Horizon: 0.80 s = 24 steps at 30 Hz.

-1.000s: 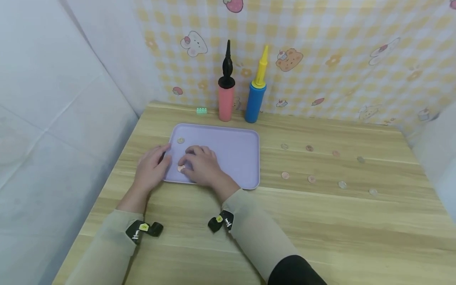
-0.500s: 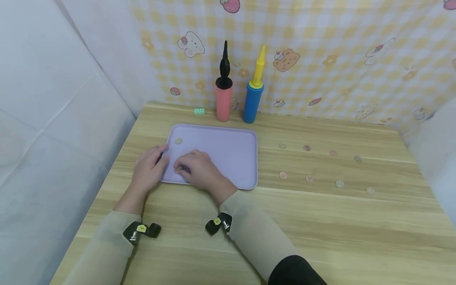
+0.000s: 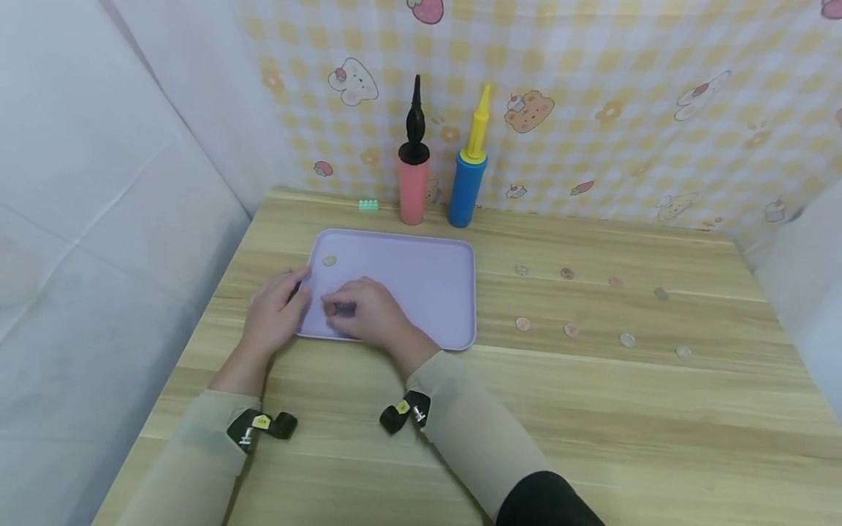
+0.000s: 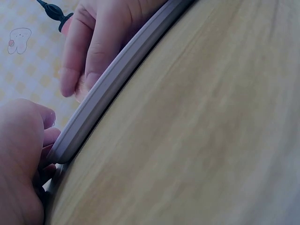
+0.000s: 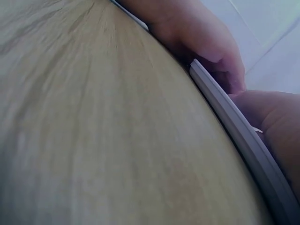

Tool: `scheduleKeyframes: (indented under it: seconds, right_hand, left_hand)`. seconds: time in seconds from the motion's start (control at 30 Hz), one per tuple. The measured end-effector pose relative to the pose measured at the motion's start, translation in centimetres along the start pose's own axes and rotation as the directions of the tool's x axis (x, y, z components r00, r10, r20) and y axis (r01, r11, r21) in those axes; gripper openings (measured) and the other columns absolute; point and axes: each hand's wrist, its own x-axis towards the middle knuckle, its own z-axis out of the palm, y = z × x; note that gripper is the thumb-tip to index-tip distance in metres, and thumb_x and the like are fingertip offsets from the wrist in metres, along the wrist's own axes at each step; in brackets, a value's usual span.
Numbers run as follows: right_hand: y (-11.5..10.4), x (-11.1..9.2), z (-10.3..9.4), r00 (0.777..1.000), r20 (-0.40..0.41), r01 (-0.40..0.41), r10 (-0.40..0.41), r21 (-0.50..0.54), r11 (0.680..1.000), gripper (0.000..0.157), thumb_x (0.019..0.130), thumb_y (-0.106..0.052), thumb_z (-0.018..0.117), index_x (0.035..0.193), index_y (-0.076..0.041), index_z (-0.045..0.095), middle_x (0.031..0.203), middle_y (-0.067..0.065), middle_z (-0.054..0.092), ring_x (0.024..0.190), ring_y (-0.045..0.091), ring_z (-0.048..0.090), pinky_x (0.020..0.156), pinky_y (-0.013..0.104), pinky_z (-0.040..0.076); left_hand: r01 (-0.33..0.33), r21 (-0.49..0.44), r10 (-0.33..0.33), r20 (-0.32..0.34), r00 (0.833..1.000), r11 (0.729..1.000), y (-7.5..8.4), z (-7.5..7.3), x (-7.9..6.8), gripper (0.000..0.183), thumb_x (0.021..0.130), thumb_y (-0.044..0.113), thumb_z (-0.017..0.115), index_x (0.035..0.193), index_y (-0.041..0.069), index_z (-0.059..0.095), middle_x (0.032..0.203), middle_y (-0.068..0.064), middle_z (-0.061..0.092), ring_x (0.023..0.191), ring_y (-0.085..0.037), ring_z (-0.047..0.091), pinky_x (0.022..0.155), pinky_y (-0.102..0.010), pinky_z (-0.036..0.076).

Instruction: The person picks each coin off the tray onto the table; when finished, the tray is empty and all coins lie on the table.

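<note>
My right hand (image 3: 370, 310) is over the left part of a purple tray (image 3: 427, 292), pinching a copper-coloured coin (image 3: 330, 310) between thumb and fingers. The coin stands tilted up on its edge; in the left wrist view the same coin (image 4: 81, 90) shows between two fingertips, just behind the tray's rim. My left hand (image 3: 272, 310) rests against the tray's left edge, thumb and index finger touching the rim and its other fingers partly hidden. A pale metallic coin (image 3: 330, 260) lies flat in the tray's back left corner.
Several copper and silver coins lie in two rows right of the tray, among them a copper coin (image 3: 522, 324). Behind the tray stand a pink-and-black hand pump (image 3: 412, 190) and a blue-and-yellow one (image 3: 466, 190). A small green toy brick (image 3: 368, 205) lies near the back edge.
The copper coin lay flat under my right fingertips; it is now pinched and tipped up on edge. My left hand keeps its place at the tray's edge.
</note>
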Motion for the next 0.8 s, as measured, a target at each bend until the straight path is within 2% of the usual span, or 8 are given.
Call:
scheduleKeyframes:
  seconds: [0.1,0.2,0.3,0.47,0.63,0.8]
  right_hand:
    - [-0.37,-0.01,-0.18,0.990,-0.073,-0.111,0.119,0.105,0.988,0.030,0.084,-0.008,0.091,0.113,-0.006,0.084,0.100,0.001,0.080,0.096,0.013,0.070,0.093,0.019,0.051]
    - [-0.63,-0.06,-0.22,0.953,-0.160,-0.219,0.259,0.231,0.948,0.033,0.083,-0.008,0.092,0.115,-0.007,0.083,0.102,0.004,0.080,0.091,0.011,0.069,0.086,0.018,0.055]
    - [-0.61,-0.09,-0.12,0.922,-0.206,-0.257,0.328,0.307,0.916,0.034,0.084,-0.006,0.091,0.116,-0.007,0.083,0.103,0.006,0.081,0.087,0.011,0.069,0.081,0.019,0.057]
    - [-0.58,-0.05,-0.13,0.916,-0.189,-0.266,0.355,0.377,0.887,0.034,0.085,-0.009,0.092,0.117,-0.008,0.083,0.100,0.002,0.081,0.082,0.005,0.066,0.077,0.019,0.057]
    - [-0.80,-0.01,-0.40,0.907,-0.163,-0.265,0.389,0.497,0.826,0.033,0.083,-0.013,0.093,0.114,-0.007,0.084,0.085,-0.003,0.077,0.074,0.002,0.061,0.068,0.019,0.053]
    - [-0.61,-0.38,-0.70,0.901,-0.164,-0.264,0.401,0.526,0.808,0.030,0.080,-0.012,0.095,0.107,-0.005,0.085,0.082,-0.004,0.076,0.071,0.003,0.062,0.065,0.019,0.054]
  left_hand:
    - [0.005,0.008,-0.005,0.004,1.000,1.000,0.05,-0.05,-0.01,0.050,0.110,0.026,0.051,0.153,0.002,0.056,0.156,-0.028,0.051,0.148,-0.052,0.039,0.122,-0.071,0.019]
    - [0.014,0.013,-0.015,0.011,1.000,1.000,0.13,-0.11,-0.03,0.051,0.110,0.028,0.051,0.153,0.002,0.055,0.157,-0.028,0.050,0.149,-0.052,0.038,0.121,-0.072,0.019]
    - [0.019,0.014,-0.019,0.016,1.000,1.000,0.24,-0.17,-0.09,0.051,0.110,0.028,0.051,0.154,0.002,0.055,0.157,-0.029,0.050,0.149,-0.052,0.038,0.121,-0.072,0.019]
    - [0.019,0.019,-0.020,0.028,0.999,1.000,0.23,-0.25,-0.05,0.052,0.111,0.030,0.050,0.155,0.002,0.053,0.158,-0.029,0.049,0.148,-0.053,0.038,0.121,-0.073,0.019]
    - [0.012,0.023,-0.012,0.026,1.000,1.000,0.14,-0.42,0.02,0.053,0.111,0.030,0.050,0.155,0.002,0.053,0.158,-0.029,0.049,0.149,-0.052,0.038,0.120,-0.073,0.019]
    - [-0.003,0.015,0.003,0.008,1.000,1.000,-0.08,-0.17,-0.02,0.049,0.110,0.024,0.051,0.152,0.000,0.055,0.155,-0.029,0.052,0.149,-0.051,0.039,0.121,-0.072,0.020]
